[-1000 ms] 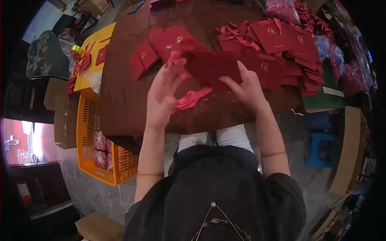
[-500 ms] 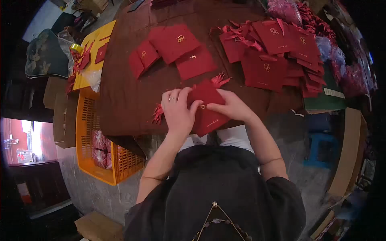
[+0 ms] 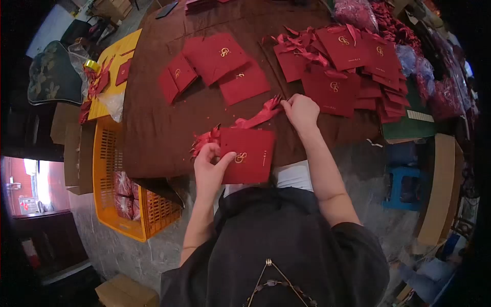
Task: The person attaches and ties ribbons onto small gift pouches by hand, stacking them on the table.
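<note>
My left hand [image 3: 208,166] is closed on the left side of a red paper gift bag [image 3: 251,146], thumb on its front beside a gold logo. The bag is turned sideways at the table's near edge. Beyond it lies a bundle of red ribbons [image 3: 258,117], stretching toward my right hand [image 3: 303,113]. Thumb and forefinger of that hand are pinched at the bundle's far end, on a ribbon. Another clump of red ribbons [image 3: 205,140] rests just behind my left hand.
Several flat red bags [image 3: 244,84] lie farther back on the brown tablecloth [image 3: 153,138]. At the right is a pile of bags with ribbon handles [image 3: 330,92]. An orange crate [image 3: 120,225] with wrapped packs stands at the left, a blue stool [image 3: 404,187] at the right.
The bag has turned sideways and moved down toward me in my left hand. My right hand has left the bag and moved up and right to the ribbon bundle.
</note>
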{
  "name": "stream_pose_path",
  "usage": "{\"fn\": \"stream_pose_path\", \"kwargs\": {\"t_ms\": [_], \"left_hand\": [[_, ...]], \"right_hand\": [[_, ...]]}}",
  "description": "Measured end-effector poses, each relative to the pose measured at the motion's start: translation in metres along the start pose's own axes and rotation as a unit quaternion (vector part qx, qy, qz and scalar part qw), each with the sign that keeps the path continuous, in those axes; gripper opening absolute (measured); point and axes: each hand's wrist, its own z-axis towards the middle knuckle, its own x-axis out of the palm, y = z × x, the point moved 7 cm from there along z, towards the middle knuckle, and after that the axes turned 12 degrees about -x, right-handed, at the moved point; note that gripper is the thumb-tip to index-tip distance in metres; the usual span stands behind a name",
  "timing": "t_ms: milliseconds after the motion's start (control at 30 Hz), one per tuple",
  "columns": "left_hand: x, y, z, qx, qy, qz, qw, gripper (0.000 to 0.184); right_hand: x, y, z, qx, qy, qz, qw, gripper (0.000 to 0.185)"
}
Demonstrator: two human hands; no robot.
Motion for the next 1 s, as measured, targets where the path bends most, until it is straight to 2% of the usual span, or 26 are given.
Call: {"fn": "stream_pose_path", "kwargs": {"t_ms": [33, 100, 167, 200, 233, 300, 333, 400, 467, 567, 633, 800, 900, 1000], "left_hand": [[0.002, 0.0, 0.0, 0.0, -0.002, -0.002, 1.0, 0.027], [0.006, -0.007, 0.002, 0.021, 0.012, -0.09, 0.996, 0.025], [0.005, -0.015, 0.002, 0.001, 0.017, -0.08, 0.997, 0.029], [0.005, -0.022, 0.001, 0.005, 0.015, -0.108, 0.994, 0.025], [0.004, -0.026, 0.001, 0.009, 0.011, -0.135, 0.991, 0.021], [0.003, -0.03, 0.002, 0.025, 0.001, -0.139, 0.99, 0.022], [0.002, -0.031, 0.003, 0.038, -0.008, -0.149, 0.988, 0.023], [0.004, -0.037, 0.004, 0.053, -0.027, -0.142, 0.988, 0.023], [0.008, -0.037, 0.008, 0.065, -0.035, -0.111, 0.991, 0.022], [0.016, -0.035, 0.009, 0.077, -0.048, -0.08, 0.993, 0.023], [0.014, -0.043, 0.002, 0.118, -0.117, -0.047, 0.985, 0.028], [0.018, -0.047, -0.004, 0.133, -0.128, -0.033, 0.982, 0.035], [0.021, -0.046, -0.006, 0.174, -0.14, -0.014, 0.975, 0.038], [0.026, -0.056, -0.017, 0.229, -0.165, 0.07, 0.957, 0.041]], "right_hand": [[0.0, 0.001, 0.002, -0.003, 0.0, 0.0, 1.0, 0.029], [-0.004, 0.005, 0.006, -0.03, -0.043, 0.03, 0.998, 0.021], [-0.012, 0.006, 0.008, -0.04, -0.088, 0.137, 0.986, 0.017], [-0.02, 0.008, 0.008, -0.028, -0.094, 0.204, 0.974, 0.016], [-0.031, 0.016, 0.006, -0.054, -0.131, 0.374, 0.916, 0.014], [-0.058, 0.039, -0.004, -0.047, -0.186, 0.49, 0.851, 0.015], [-0.069, 0.054, -0.011, -0.075, -0.167, 0.522, 0.833, 0.014], [-0.102, 0.095, -0.029, -0.241, -0.172, 0.458, 0.838, 0.014], [-0.105, 0.126, -0.047, -0.333, -0.159, 0.391, 0.843, 0.012], [-0.092, 0.143, -0.059, -0.345, -0.15, 0.358, 0.855, 0.013], [-0.084, 0.148, -0.06, -0.35, -0.126, 0.352, 0.859, 0.016], [-0.082, 0.151, -0.061, -0.361, -0.128, 0.325, 0.864, 0.017], [-0.087, 0.153, -0.062, -0.38, -0.136, 0.308, 0.861, 0.019], [-0.095, 0.158, -0.062, -0.417, -0.103, 0.252, 0.867, 0.018]]}}
